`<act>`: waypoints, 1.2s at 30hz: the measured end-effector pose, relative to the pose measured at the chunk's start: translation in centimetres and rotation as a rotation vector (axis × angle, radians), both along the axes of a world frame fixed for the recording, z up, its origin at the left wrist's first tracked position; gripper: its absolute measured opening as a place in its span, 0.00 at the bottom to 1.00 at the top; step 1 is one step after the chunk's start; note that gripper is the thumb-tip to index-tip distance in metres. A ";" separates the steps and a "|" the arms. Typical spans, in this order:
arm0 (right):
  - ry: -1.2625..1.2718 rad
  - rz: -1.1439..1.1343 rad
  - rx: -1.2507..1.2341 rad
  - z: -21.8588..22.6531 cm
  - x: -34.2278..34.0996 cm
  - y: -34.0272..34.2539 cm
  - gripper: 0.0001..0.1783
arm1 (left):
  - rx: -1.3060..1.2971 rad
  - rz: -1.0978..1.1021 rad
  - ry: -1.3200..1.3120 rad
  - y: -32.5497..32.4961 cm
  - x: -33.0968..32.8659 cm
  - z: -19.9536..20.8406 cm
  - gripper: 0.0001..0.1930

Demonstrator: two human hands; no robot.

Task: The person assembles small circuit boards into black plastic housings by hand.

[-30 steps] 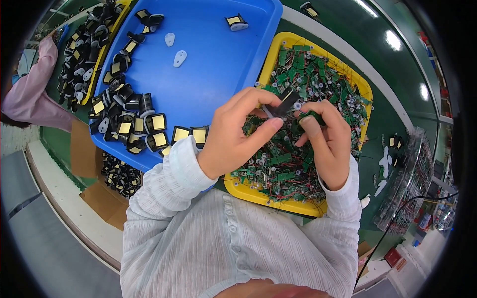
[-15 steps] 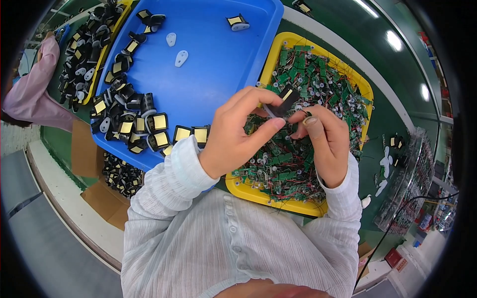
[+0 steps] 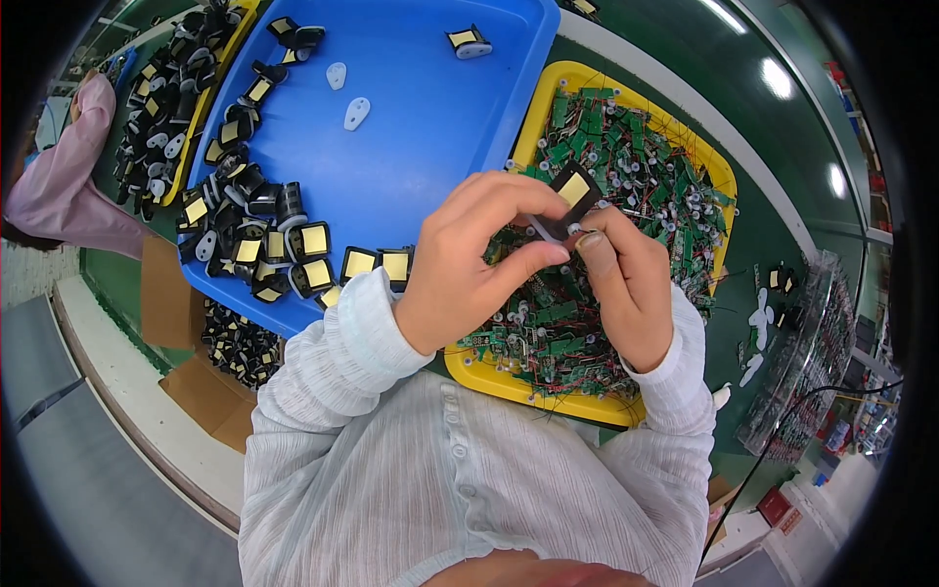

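Observation:
My left hand (image 3: 469, 254) grips a black plastic housing (image 3: 574, 192) with a pale yellow pad on its face and a light grey plate at its base. My right hand (image 3: 626, 279) is closed at the housing's lower end, thumb and forefinger pinched against it. What those right fingers pinch is too small to make out. Both hands are over a yellow tray (image 3: 728, 176) heaped with green circuit boards (image 3: 592, 122) and thin wires. Left of them stands a blue tray (image 3: 411, 127), with black padded housings (image 3: 269, 240) piled along its left and near sides.
Two loose grey plates (image 3: 357, 114) and a lone housing (image 3: 469, 43) lie in the blue tray. A cardboard box (image 3: 210, 396) of small black parts stands at lower left. Clear stacked trays (image 3: 797, 362) stand at right. A person in a pink sleeve (image 3: 73, 186) is at far left.
The housing has turned in my left hand, so its yellow pad now shows more fully. My right hand has moved slightly left and in against its lower end.

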State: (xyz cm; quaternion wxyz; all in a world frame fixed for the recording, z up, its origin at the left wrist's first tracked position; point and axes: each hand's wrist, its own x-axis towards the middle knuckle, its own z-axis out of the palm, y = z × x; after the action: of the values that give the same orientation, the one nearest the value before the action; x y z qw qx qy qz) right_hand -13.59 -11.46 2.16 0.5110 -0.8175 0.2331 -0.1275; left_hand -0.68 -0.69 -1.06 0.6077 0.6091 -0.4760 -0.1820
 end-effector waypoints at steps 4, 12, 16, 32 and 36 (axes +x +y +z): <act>-0.030 0.018 -0.002 -0.5 0.0 -0.1 0.07 | -0.016 0.010 -0.045 0.0 0.1 0.1 0.12; -0.043 0.029 -0.091 -0.6 0.1 0.1 0.06 | -0.090 0.060 -0.107 0.1 0.2 0.0 0.11; -0.095 0.019 -0.183 -0.7 0.1 0.2 0.05 | -0.103 0.094 -0.160 0.2 0.1 0.1 0.11; 0.066 0.114 0.411 0.0 -0.6 -0.5 0.09 | 0.038 -0.049 0.164 0.9 -0.6 1.1 0.11; -0.054 0.122 0.400 0.0 -0.1 -0.2 0.10 | 0.010 -0.236 0.606 0.7 -0.3 0.9 0.10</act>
State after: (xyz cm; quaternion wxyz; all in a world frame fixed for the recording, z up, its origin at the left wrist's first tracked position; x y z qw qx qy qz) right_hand -13.73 -11.71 2.21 0.6760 -0.7086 0.1898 -0.0695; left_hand -0.93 -0.04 -0.16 0.6935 0.4707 -0.3397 -0.4267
